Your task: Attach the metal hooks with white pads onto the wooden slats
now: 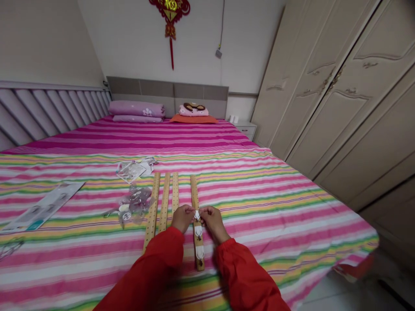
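Note:
A wooden strip (194, 190) lies lengthwise on the striped bedspread in front of me. Two white hooks sit on its near half, a middle hook (198, 232) and a near hook (200, 252), each with a dark metal end. Just beyond them, my left hand (183, 217) and my right hand (212, 220) pinch a third white hook (197, 214) from both sides against the strip. The fingertips cover part of it. Left of my left hand lie three more wooden strips with rows of holes: a left one (152, 214), a middle one (164, 201) and a right one (175, 190).
Clear plastic bags (138, 198) with a small white item lie left of the strips. Crumpled packaging (134, 169) is behind them, and a flat printed package (45, 207) lies further left. Folded bedding (138, 110) rests by the headboard. A wardrobe (324, 86) stands along the right.

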{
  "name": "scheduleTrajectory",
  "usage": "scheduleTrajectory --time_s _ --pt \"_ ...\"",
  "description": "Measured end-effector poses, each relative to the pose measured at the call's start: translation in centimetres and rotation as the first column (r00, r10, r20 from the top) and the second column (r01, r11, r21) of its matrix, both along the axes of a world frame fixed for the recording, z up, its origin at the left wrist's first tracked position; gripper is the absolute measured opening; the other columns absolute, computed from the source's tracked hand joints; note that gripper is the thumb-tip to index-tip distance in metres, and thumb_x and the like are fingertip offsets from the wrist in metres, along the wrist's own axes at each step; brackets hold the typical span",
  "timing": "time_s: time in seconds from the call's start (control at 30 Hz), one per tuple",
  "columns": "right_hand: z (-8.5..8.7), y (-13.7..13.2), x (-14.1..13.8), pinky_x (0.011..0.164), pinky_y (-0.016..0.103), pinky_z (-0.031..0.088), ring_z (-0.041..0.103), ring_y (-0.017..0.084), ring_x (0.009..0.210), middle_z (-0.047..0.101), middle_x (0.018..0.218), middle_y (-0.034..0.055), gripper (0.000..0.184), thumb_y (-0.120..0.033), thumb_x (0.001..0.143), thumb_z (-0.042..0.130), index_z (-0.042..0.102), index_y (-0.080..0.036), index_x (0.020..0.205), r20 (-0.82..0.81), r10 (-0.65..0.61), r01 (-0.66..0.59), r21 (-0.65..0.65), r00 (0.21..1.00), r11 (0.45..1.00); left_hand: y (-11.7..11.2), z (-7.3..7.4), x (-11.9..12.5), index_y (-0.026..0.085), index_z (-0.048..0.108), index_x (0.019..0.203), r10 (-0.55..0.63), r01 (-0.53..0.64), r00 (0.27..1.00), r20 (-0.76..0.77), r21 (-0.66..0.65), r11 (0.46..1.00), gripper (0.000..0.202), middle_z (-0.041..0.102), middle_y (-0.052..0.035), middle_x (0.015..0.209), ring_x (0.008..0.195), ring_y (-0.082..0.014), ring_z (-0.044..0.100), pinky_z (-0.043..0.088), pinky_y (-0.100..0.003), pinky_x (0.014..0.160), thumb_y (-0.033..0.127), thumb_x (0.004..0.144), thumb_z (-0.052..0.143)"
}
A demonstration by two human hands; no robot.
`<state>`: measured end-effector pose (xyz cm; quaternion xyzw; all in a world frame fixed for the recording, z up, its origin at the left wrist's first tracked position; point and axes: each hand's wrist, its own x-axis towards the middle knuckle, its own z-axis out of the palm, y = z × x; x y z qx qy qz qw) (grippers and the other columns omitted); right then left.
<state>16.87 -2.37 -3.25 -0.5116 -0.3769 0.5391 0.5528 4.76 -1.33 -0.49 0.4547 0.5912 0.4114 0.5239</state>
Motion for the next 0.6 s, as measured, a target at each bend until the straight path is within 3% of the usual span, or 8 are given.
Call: scheduleTrajectory --time_s 0.43,0.6 --pt "-0.12 -0.12 -0.27 0.035 0.020 0.032 0.045 0.010 0.037 0.055 0.044 -0.0050 0.014 -0.029 0.057 0.064 0.060 -0.017 0.060 0.034 -0.029 0.028 0.021 0.999 0.999 0.14 -0.34 0.17 0.016 0.057 0.062 0.001 0.005 0.987 -0.159 0.037 0.999 0.008 0.055 0.0047 0.054 0.050 -0.0094 0.054 0.047 -0.021 0.051 0.008 0.064 0.058" --pt "-0.14 -0.18 -0.26 0.035 0.020 0.031 0.044 0.010 0.037 0.053 0.044 -0.0053 0.015 -0.030 0.057 0.063 0.060 -0.017 0.060 0.042 -0.024 0.023 0.017 0.999 1.000 0.06 -0.37 0.02 0.016 0.060 0.063 0.024 -0.004 0.969 -0.246 0.082 0.997 0.006 0.058 0.0035 0.056 0.055 -0.0108 0.056 0.045 -0.022 0.056 0.012 0.061 0.064"
